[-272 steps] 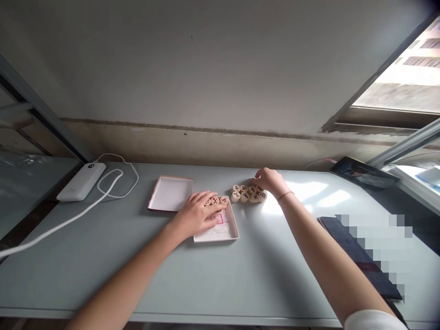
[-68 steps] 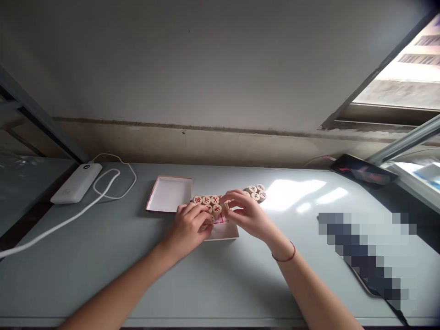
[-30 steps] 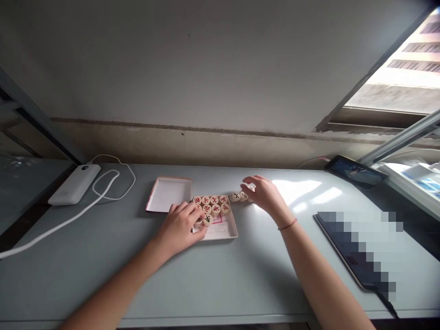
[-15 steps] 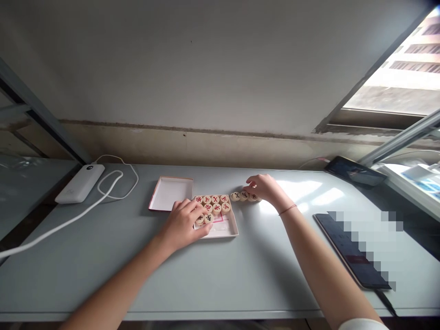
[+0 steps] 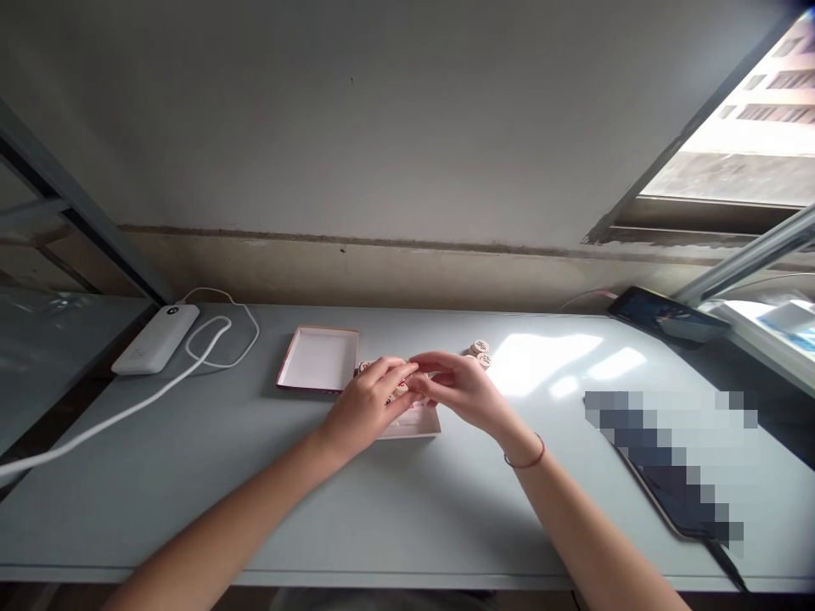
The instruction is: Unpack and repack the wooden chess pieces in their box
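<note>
A shallow open box [image 5: 428,424] holds round wooden Chinese chess pieces [image 5: 401,388], mostly covered by my hands. My left hand [image 5: 366,403] lies over its left part, thumb and fingers apart, touching the pieces. From the right, my right hand [image 5: 462,390] reaches over the box, fingers pinched by my left fingertips. A chess piece seems to be in that pinch, though the fingers hide most of it. Right of the box, more chess pieces [image 5: 480,347] lie on the table, partly behind my right hand.
The box lid [image 5: 318,358] lies open side up at the back left. A white power bank [image 5: 156,339] with a white cable [image 5: 146,399] is farther left. A tablet [image 5: 668,475] lies at right, and a phone [image 5: 666,316] leans at the back right.
My right hand has moved left from the row of loose pieces to over the box, meeting my left fingertips. Fewer pieces show on the table. My left hand has shifted slightly right.
</note>
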Demonstrator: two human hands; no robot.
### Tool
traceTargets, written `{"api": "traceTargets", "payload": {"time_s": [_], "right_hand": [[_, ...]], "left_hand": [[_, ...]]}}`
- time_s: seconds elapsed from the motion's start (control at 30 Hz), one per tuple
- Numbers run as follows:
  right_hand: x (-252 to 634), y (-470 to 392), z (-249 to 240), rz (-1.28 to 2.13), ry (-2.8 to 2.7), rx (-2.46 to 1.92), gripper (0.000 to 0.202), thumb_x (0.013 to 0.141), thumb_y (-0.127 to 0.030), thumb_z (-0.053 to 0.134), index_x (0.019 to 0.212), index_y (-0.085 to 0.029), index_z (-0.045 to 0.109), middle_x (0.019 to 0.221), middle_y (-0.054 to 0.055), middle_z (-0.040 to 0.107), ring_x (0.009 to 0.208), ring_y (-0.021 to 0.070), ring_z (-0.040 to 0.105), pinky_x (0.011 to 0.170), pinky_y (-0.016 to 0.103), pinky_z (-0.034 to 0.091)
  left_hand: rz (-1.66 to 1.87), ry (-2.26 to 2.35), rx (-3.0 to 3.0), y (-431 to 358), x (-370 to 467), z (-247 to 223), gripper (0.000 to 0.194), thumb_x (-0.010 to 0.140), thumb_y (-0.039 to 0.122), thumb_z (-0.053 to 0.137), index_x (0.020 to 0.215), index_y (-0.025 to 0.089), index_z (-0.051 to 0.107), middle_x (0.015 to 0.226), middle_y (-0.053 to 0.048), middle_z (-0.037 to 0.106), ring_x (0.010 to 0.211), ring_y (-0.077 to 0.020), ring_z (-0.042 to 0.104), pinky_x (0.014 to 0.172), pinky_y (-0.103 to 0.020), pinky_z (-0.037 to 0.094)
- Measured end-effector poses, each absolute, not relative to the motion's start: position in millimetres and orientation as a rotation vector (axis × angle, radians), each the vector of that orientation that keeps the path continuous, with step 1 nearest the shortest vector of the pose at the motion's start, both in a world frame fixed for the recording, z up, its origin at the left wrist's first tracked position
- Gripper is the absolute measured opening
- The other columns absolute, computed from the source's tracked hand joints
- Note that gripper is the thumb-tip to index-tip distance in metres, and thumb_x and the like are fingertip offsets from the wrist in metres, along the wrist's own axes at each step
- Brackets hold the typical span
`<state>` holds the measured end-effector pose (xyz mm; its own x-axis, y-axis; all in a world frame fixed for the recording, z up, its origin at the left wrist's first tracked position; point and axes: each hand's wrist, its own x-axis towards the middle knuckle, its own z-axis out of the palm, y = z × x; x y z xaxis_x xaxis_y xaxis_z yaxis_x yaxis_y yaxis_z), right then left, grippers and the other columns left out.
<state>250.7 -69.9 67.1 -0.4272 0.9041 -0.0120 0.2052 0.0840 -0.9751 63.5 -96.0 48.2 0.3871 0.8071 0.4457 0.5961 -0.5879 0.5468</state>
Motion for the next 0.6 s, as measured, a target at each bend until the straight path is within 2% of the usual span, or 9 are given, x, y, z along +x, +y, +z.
{"api": "traceTargets", "payload": {"time_s": [0.23, 0.37, 0.5, 0.6], "right_hand": [[245.3, -75.1, 50.6, 1.412, -1.645, -1.072, 0.034, 0.081, -0.044, 0.064, 0.101, -0.017, 0.065, 0.096, 0.009, 0.071, 0.078, 0.0187, 0.069, 0.067, 0.03, 0.059], [264.4, -65.5, 43.3, 1.255, -1.621, -1.205, 0.035, 0.08, -0.047, 0.064, 0.1, -0.018, 0.065, 0.091, 0.008, 0.07, 0.083, 0.021, 0.069, 0.074, 0.034, 0.059], [279.9, -61.2, 47.1, 1.135, -1.579, -1.24, 0.031, 0.078, -0.045, 0.066, 0.095, -0.019, 0.064, 0.107, 0.009, 0.064, 0.084, 0.0194, 0.068, 0.076, 0.033, 0.058], [281.3, -64.3, 53.9, 1.117, -1.649, -1.245, 0.028, 0.079, -0.043, 0.064, 0.093, -0.02, 0.063, 0.103, 0.008, 0.065, 0.086, 0.0196, 0.068, 0.076, 0.032, 0.058]], "left_hand": [[1.094, 1.203, 2.296, -97.7, 61.9, 31.9, 0.027, 0.09, 0.023, 0.057, 0.116, 0.025, 0.059, 0.109, -0.004, 0.061, 0.107, -0.0185, 0.06, 0.092, -0.03, 0.052], [1.075, 1.324, 2.218, -101.1, 58.3, 31.1, 0.02, 0.089, 0.02, 0.056, 0.107, 0.024, 0.062, 0.105, -0.004, 0.06, 0.099, -0.0167, 0.062, 0.088, -0.029, 0.053], [1.011, 1.273, 2.324, -101.8, 59.7, 29.3, 0.007, 0.088, 0.021, 0.057, 0.089, 0.021, 0.064, 0.097, -0.004, 0.061, 0.089, -0.0147, 0.063, 0.082, -0.027, 0.052], [0.941, 1.199, 2.487, -99.8, 62.4, 27.5, 0.007, 0.088, 0.022, 0.059, 0.084, 0.02, 0.064, 0.091, -0.002, 0.066, 0.089, -0.0163, 0.063, 0.084, -0.031, 0.048]]}}
